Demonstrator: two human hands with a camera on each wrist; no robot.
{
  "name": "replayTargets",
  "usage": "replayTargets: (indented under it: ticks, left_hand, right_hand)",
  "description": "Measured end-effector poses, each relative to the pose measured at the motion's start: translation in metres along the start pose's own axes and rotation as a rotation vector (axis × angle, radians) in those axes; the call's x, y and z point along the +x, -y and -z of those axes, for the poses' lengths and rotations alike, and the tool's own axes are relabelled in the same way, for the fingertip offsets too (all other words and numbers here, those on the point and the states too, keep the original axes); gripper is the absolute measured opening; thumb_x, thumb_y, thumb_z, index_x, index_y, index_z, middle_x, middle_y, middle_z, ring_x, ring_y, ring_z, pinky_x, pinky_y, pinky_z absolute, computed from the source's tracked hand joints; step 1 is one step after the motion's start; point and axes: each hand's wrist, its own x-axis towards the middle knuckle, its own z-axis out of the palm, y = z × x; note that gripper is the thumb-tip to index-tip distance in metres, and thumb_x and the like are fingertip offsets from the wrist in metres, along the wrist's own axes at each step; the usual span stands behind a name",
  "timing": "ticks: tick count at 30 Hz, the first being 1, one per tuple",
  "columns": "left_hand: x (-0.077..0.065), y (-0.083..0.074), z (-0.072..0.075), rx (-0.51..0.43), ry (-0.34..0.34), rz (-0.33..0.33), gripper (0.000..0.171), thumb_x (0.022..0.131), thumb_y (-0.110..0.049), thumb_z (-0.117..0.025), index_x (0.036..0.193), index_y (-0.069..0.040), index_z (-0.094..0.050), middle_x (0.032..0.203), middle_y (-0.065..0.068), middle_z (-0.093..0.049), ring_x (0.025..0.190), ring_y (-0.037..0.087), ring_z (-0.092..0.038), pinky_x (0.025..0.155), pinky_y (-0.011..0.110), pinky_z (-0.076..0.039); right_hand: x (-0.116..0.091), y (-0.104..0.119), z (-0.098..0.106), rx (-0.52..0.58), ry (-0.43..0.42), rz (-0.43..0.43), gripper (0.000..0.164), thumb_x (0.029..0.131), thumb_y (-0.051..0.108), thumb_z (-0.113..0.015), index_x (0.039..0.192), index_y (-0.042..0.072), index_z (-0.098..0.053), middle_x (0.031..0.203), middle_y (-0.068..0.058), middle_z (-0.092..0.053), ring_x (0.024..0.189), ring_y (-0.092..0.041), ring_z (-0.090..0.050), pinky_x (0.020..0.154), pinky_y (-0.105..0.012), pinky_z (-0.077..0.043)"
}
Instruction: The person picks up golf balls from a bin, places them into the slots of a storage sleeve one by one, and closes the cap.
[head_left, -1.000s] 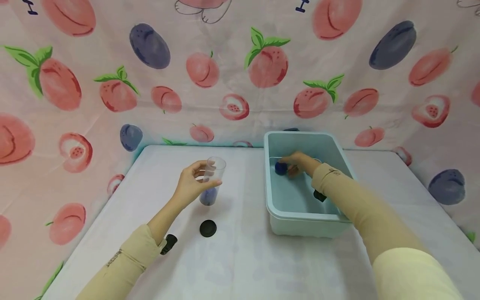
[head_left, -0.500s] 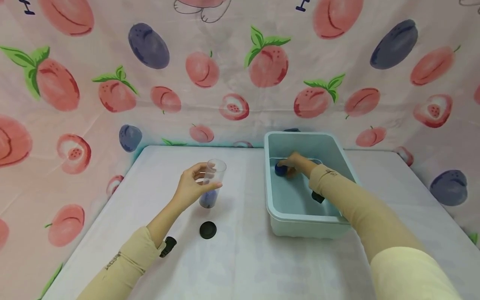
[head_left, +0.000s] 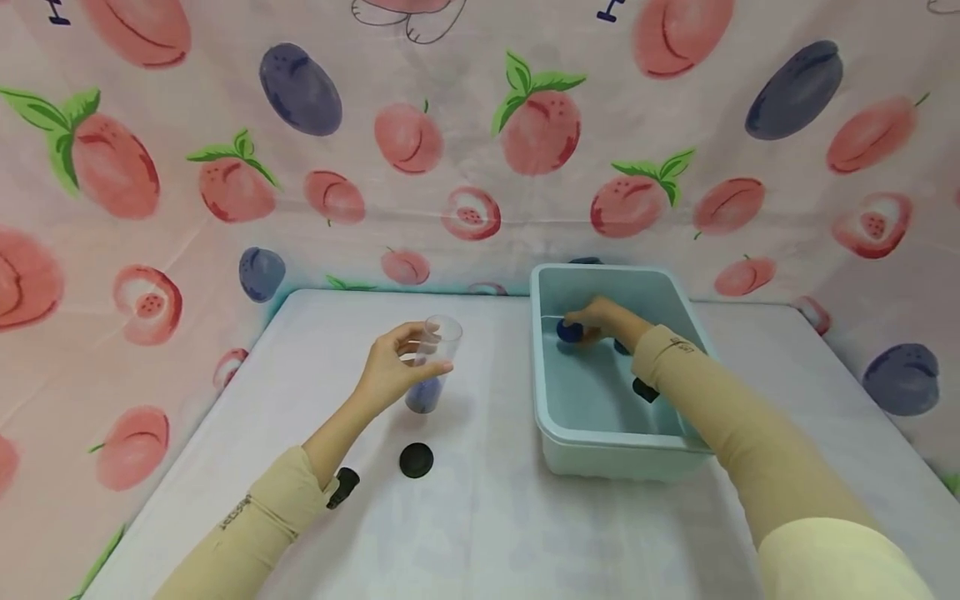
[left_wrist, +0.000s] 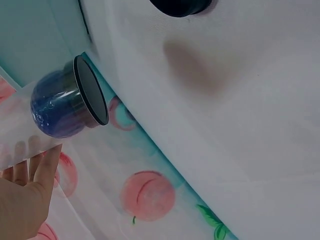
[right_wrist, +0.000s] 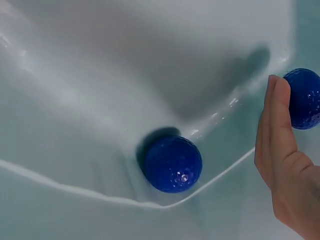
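My left hand (head_left: 390,367) grips a clear plastic tube (head_left: 442,343), slightly tilted, above the table. A blue ball (left_wrist: 57,110) sits at the tube's lower end, against a black end cap (left_wrist: 92,90). Inside the light blue bin (head_left: 542,383), my right hand (head_left: 603,320) pinches a blue golf ball (head_left: 570,330) near the left wall; in the right wrist view, that golf ball (right_wrist: 306,99) is partly cut off by the frame edge. A second blue golf ball (right_wrist: 173,164) lies on the bin floor by a wall, and my right hand partly hides it in the head view.
A round black lid (head_left: 416,460) lies on the white-covered table (head_left: 480,525), in front of the tube and left of the bin. A fruit-print cloth (head_left: 465,100) hangs behind and at the sides.
My right hand has shifted slightly up and right in the head view with the golf ball, and the second golf ball shows below it. My left hand still holds the tube in nearly the same place.
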Motion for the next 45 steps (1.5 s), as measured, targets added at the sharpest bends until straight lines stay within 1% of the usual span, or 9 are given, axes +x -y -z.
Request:
replayTargets:
  ticks: [5,13,16,20,25,30,34,41,45]
  left_hand:
    - [0.002,-0.002,-0.003,-0.008,0.004,0.008,0.054,0.075,-0.012,-0.079,0.123,-0.004,-0.056,0.119,0.019,-0.060,0.111,0.032,-0.059,0.089,0.041,-0.053]
    - [0.008,-0.004,-0.014,0.001,0.026,0.008,0.055,0.075,-0.013,-0.079,0.123,-0.003,-0.055,0.121,0.020,-0.060,0.110,0.031,-0.060,0.089,0.041,-0.053]
    - [0.011,-0.006,-0.017,-0.007,0.029,0.008,0.054,0.075,-0.011,-0.079,0.123,-0.002,-0.055,0.120,0.017,-0.060,0.110,0.031,-0.060,0.088,0.040,-0.054]
    - [0.016,-0.009,-0.019,-0.020,0.032,-0.002,0.053,0.075,-0.011,-0.079,0.122,-0.002,-0.055,0.120,0.014,-0.060,0.110,0.030,-0.060,0.089,0.039,-0.054]
    - [0.019,-0.012,-0.022,-0.019,0.038,-0.011,0.053,0.075,-0.013,-0.079,0.122,-0.005,-0.056,0.120,0.014,-0.060,0.110,0.028,-0.060,0.088,0.040,-0.054]
    - [0.019,-0.012,-0.023,-0.022,0.027,-0.004,0.051,0.075,-0.013,-0.080,0.121,-0.007,-0.058,0.120,0.016,-0.061,0.110,0.028,-0.061,0.089,0.042,-0.053]
    - [0.024,-0.015,-0.022,-0.044,0.009,-0.009,0.050,0.074,-0.012,-0.080,0.120,-0.009,-0.059,0.118,0.015,-0.062,0.109,0.029,-0.060,0.089,0.041,-0.053]
    - [0.031,-0.015,-0.029,-0.038,0.004,-0.037,0.051,0.074,-0.013,-0.080,0.120,-0.007,-0.059,0.116,0.013,-0.063,0.108,0.029,-0.061,0.088,0.040,-0.053]
    - [0.035,-0.016,-0.036,-0.049,0.015,-0.051,0.051,0.074,-0.012,-0.080,0.121,-0.005,-0.059,0.117,0.014,-0.062,0.108,0.030,-0.061,0.088,0.038,-0.054]
  right_hand:
    - [-0.007,0.004,0.002,0.076,0.007,0.014,0.071,0.092,0.011,-0.055,0.144,-0.011,-0.012,0.136,-0.032,-0.037,0.093,-0.030,-0.063,0.097,-0.038,-0.049]
    - [-0.020,0.003,0.013,0.086,0.024,0.044,0.061,0.091,0.010,-0.054,0.139,-0.014,-0.026,0.109,-0.017,-0.044,0.061,-0.010,-0.056,0.092,-0.031,-0.052]
    - [-0.027,0.003,0.019,0.099,0.047,0.056,0.063,0.091,0.011,-0.054,0.141,-0.014,-0.024,0.124,-0.024,-0.043,0.064,-0.008,-0.058,0.092,-0.029,-0.052]
    - [-0.037,0.006,0.024,0.126,0.062,0.081,0.065,0.093,0.013,-0.052,0.143,-0.012,-0.020,0.142,-0.034,-0.032,0.069,-0.007,-0.060,0.093,-0.027,-0.051]
    - [-0.045,0.009,0.027,0.222,0.072,0.101,0.054,0.095,0.013,-0.048,0.140,-0.012,-0.029,0.128,-0.031,-0.044,0.066,-0.007,-0.064,0.083,-0.022,-0.054]
    - [-0.054,0.012,0.025,0.392,0.145,0.088,0.060,0.096,0.011,-0.049,0.146,-0.004,-0.021,0.123,-0.026,-0.047,0.070,-0.014,-0.067,0.077,-0.021,-0.056]
    - [-0.063,0.020,0.028,0.464,0.211,0.119,0.060,0.098,0.013,-0.046,0.149,0.000,-0.018,0.131,-0.024,-0.041,0.077,-0.016,-0.067,0.083,-0.023,-0.054]
    - [-0.078,0.027,0.033,0.555,0.268,0.197,0.057,0.099,0.010,-0.043,0.149,0.002,-0.017,0.118,-0.018,-0.044,0.080,-0.018,-0.067,0.079,-0.027,-0.057]
    - [-0.090,0.031,0.033,0.587,0.300,0.201,0.059,0.098,0.010,-0.045,0.149,0.004,-0.016,0.117,-0.019,-0.047,0.083,-0.019,-0.068,0.093,-0.033,-0.050]
